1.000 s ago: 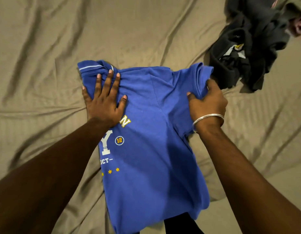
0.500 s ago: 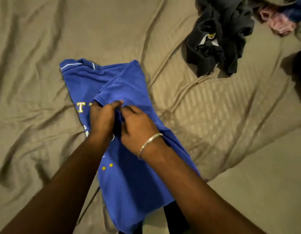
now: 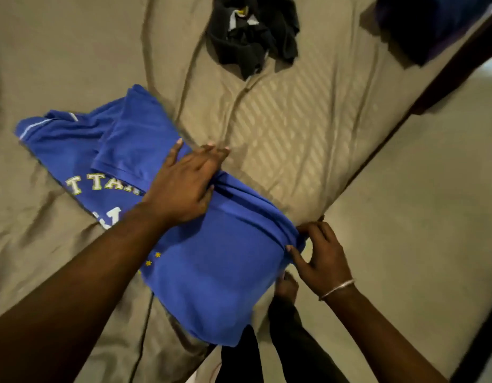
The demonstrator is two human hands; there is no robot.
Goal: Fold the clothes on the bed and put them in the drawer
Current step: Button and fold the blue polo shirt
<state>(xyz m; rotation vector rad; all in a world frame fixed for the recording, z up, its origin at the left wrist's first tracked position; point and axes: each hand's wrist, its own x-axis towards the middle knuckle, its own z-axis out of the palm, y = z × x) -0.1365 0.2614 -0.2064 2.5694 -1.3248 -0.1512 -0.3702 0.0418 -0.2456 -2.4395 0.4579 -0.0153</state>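
A blue T-shirt (image 3: pixel 211 275) with white and yellow lettering lies on the tan bed sheet (image 3: pixel 308 128), its right sleeve and side folded over the front. My left hand (image 3: pixel 184 183) presses flat on the folded side near the middle, fingers straight. My right hand (image 3: pixel 319 258), with a silver bangle on the wrist, pinches the shirt's bunched lower edge at the bed's near corner. A crumpled black garment (image 3: pixel 253 31) lies farther up the bed.
More dark clothing (image 3: pixel 421 26) sits at the top right by a dark wooden bed frame (image 3: pixel 460 62). The mattress edge runs diagonally at the right, with floor beyond. My dark-trousered legs (image 3: pixel 267 355) and a foot show below the shirt.
The right hand left the fold at the middle and moved down-right to the shirt's lower edge. The left hand opened flat on the folded side. The camera swung left and down.
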